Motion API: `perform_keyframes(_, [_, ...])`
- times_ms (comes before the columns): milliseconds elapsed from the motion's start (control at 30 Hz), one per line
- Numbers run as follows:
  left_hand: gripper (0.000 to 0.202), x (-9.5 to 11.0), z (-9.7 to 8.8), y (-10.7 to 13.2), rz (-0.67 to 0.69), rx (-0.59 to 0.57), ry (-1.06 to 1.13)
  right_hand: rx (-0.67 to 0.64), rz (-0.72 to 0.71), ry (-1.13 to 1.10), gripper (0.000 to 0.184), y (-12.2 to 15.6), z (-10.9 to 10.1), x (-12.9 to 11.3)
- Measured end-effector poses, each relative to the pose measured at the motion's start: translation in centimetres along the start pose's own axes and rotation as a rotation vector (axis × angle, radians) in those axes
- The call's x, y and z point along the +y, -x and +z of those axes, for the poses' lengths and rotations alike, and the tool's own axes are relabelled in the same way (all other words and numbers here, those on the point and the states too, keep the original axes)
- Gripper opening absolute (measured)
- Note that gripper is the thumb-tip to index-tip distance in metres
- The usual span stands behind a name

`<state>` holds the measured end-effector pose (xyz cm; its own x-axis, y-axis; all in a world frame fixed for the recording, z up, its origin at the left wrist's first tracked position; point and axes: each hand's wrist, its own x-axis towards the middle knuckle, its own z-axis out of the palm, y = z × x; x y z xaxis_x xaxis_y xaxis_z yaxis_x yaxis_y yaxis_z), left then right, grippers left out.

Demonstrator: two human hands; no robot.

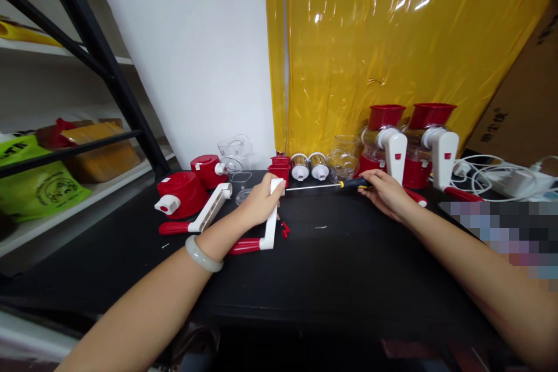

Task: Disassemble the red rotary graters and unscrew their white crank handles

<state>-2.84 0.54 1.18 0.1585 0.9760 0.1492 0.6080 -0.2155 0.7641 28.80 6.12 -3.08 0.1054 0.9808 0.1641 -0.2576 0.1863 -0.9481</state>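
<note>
My left hand [261, 200] grips the top of a white crank handle [271, 226] with a red grip, holding it above the black table. A screwdriver [355, 184] with a black and yellow handle is in my right hand [386, 192]. Its long thin shaft points left, and the tip meets the upper end of the crank. Small red plastic pieces [285, 229] lie just right of the crank. Left of my left hand rests a second crank handle [213, 209], white with a red grip, its hollow side showing.
Two red grater bases [183, 195] stand at the left. Metal grating drums [300, 167] and clear plastic parts [344, 157] sit along the back. Assembled rotary graters [429, 145] stand at the right beside white cables [475, 177]. A shelf rack [108, 70] rises at the left.
</note>
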Motion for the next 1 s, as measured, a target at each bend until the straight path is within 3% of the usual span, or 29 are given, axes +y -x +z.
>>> perform_keyframes(233, [0.036,0.0,0.0,0.0,-0.001,0.01,-0.003,-0.009,0.06,0.09,0.013,-0.2,-0.3,-0.5])
perform_keyframes(433, [0.036,0.0,0.0,0.1,0.002,0.007,0.024,-0.08,-0.037,0.271,0.012,-0.7,-1.0,-0.2])
perform_keyframes(733, [0.034,0.1,-0.1,0.2,-0.016,0.009,0.027,-0.108,0.061,0.029,0.017,0.4,0.0,-0.9])
perform_keyframes(1000, [0.038,-0.3,0.0,0.1,0.008,0.005,0.038,-0.125,0.092,0.008,0.015,0.7,0.1,-1.0])
